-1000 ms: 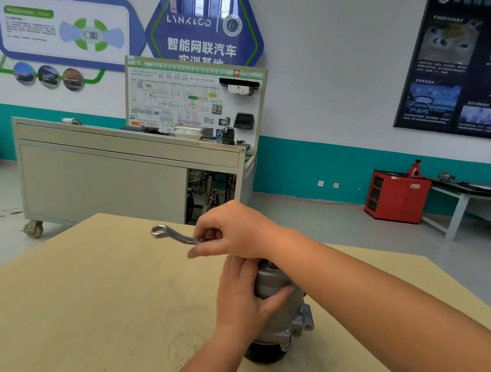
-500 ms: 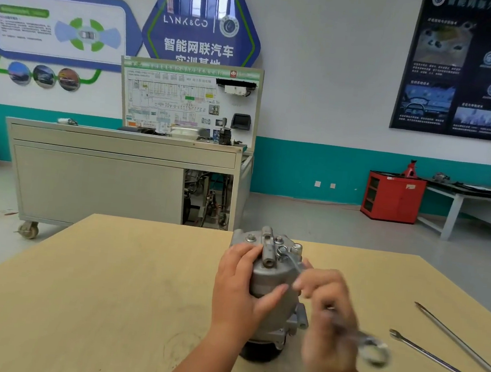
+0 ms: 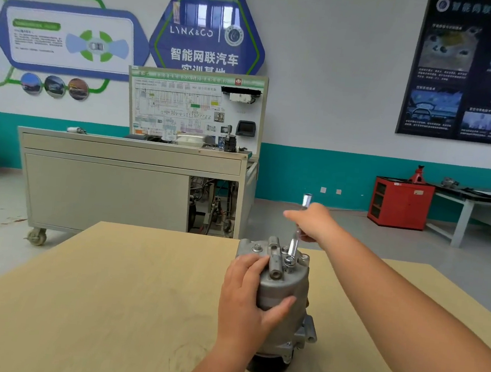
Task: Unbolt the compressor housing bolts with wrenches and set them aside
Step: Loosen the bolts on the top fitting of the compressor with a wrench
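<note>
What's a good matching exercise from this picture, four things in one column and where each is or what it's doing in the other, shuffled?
Column one:
1. left hand
2. right hand
3. wrench
4. red cabinet

Column two:
A. stands far back on the right
B. grips the side of the compressor
C. holds the wrench by its handle
D. lower end set on top of the compressor

Pairs: 1-B, 2-C, 3-D, 4-A
</note>
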